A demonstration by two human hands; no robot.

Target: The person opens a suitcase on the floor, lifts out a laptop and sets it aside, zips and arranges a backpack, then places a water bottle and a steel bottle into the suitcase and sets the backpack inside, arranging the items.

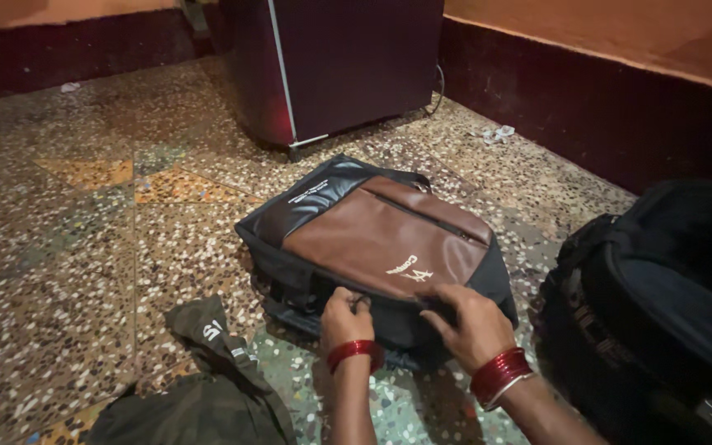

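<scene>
The speckled terrazzo floor (pixel 84 247) fills most of the view, with coloured inlay patches toward 10 o'clock. A dark maroon cabinet (pixel 348 58) with a pale vertical edge strip stands on the floor at 12 o'clock, close to the dark skirting of the wall. At 3 to 4 o'clock a large black bag (pixel 661 305) lies partly out of view, just beside the central item. The brown-and-black backpack (pixel 372 239) lies flat on the floor at centre, brown front panel up, with a closed slanted zip pocket across its upper part and pale markings on the panel and the black top. A dark olive garment (pixel 199 387) lies crumpled at 7 o'clock, near the backpack's near-left corner but apart from it. The left hand (pixel 345 317), with a red bangle at the wrist, is closed in a pinch at the backpack's near edge, apparently on a small zip pull, though the pull is too small to confirm. The right hand (pixel 467 321), with several red bangles and one pale one, rests palm down on the same edge at 5 o'clock of the backpack, fingers curled onto the fabric and pressing it. Small white scraps (pixel 500 132) lie near the wall at 1 o'clock.
</scene>
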